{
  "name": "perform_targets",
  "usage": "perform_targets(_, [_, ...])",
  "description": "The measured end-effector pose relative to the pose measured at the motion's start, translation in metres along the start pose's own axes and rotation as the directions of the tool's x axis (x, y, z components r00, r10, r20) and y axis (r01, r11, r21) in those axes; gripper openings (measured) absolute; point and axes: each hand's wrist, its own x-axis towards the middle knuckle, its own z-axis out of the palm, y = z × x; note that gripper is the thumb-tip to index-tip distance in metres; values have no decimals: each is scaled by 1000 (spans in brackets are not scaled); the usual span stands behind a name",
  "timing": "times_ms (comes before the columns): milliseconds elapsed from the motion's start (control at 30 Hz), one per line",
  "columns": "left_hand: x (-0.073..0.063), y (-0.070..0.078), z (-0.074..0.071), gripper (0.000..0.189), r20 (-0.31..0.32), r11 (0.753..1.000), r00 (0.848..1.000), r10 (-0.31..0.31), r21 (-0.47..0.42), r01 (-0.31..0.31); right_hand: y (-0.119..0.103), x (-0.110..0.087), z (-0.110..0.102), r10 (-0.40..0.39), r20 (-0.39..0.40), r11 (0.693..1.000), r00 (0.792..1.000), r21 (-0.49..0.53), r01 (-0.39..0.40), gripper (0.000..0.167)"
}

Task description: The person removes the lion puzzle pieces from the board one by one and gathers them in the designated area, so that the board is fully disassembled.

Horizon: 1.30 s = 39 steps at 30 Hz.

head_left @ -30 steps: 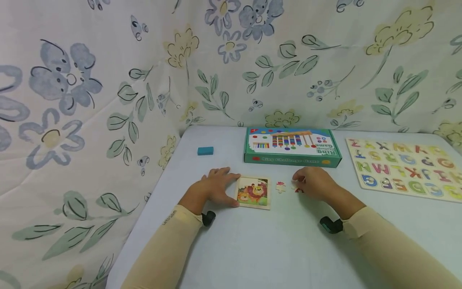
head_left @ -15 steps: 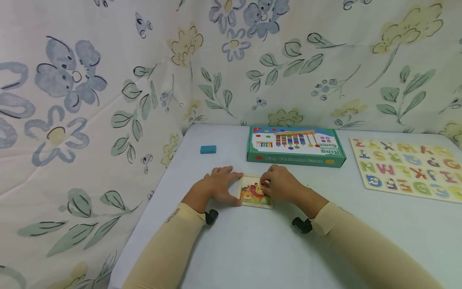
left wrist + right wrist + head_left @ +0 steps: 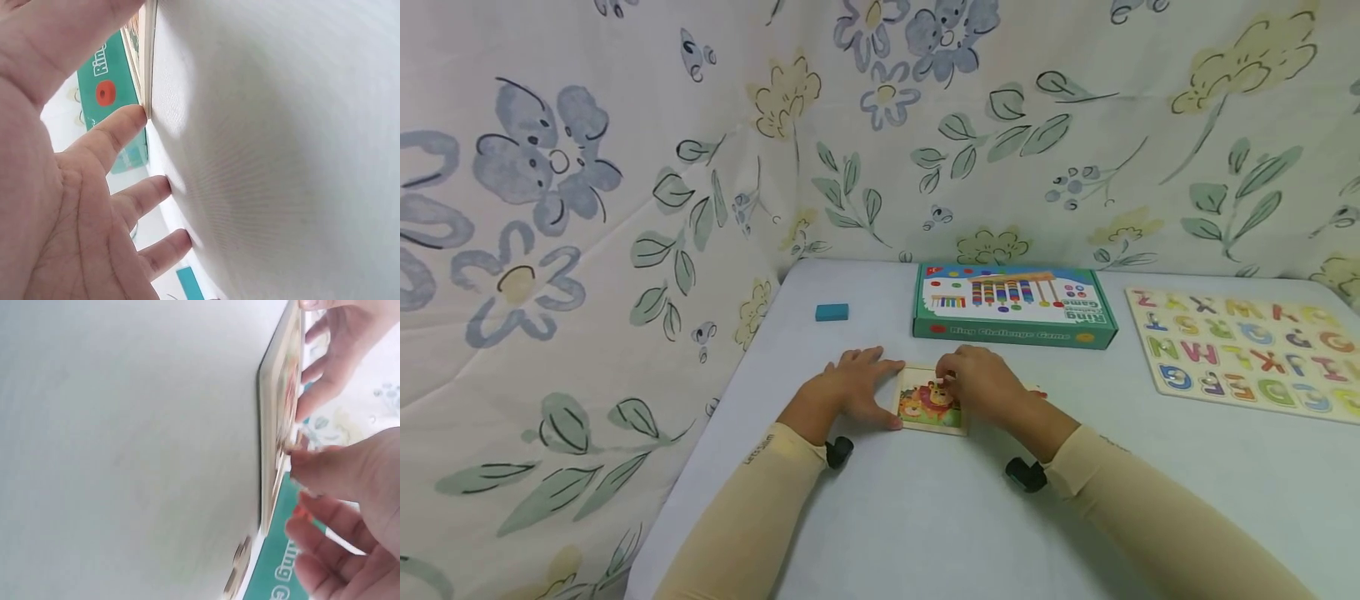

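Observation:
A small wooden jigsaw tray (image 3: 928, 428) with a lion picture lies flat on the table. My left hand (image 3: 853, 387) is spread at its left side, thumb and index finger touching the edge. In the left wrist view its fingers are nearly straight. Over the upper right part of the tray, my right hand (image 3: 981, 379) pinches a puzzle piece (image 3: 292, 450) between thumb and fingers; the hand mostly covers it. Loose puzzle piece (image 3: 1037, 392) shows just beyond the right wrist, partly hidden. In the right wrist view, loose wood (image 3: 237, 569) lies beside the tray.
A green Ring Challenge Game box (image 3: 1015, 330) stands behind the tray. At the back left lies a small teal block (image 3: 832, 312). A wooden alphabet board (image 3: 1247, 354) occupies the right side. A floral curtain (image 3: 880, 167) hangs along the back and left.
My right hand has moved left from the loose pieces to the tray and now holds a piece over it. In the last half second it shifted only slightly. The left hand stays at the tray's edge.

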Motion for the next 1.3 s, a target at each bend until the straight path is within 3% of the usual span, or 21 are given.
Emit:
perform_targets(233, [-1, 1, 0, 97, 11, 1000, 1000, 1, -10, -1, 18, -13, -14, 50, -85, 984, 995, 172, -35, 21])
perform_targets(333, [-2, 0, -1, 97, 7, 1000, 1000, 5, -9, -5, 34, -22, -26, 58, -128, 981, 990, 192, -32, 13])
perform_targets(467, [-2, -1, -2, 97, 4, 1000, 1000, 3, 2, -3, 58, -39, -42, 97, -124, 971, 987, 227, -67, 11])
perform_targets(667, [-3, -3, -2, 96, -2, 1000, 1000, -3, 15, 3, 91, -63, -60, 147, -90, 968, 985, 218, -124, 13])
perform_targets(1000, [-3, -3, -2, 97, -1, 1000, 1000, 12, 13, -12, 128, -81, -62, 235, 106, 942, 966, 222, -253, 19])
perform_targets(1300, [-2, -1, -2, 98, 1, 999, 1000, 31, 15, -31, 132, -79, -51, 233, 85, 962, 969, 123, -242, 15])
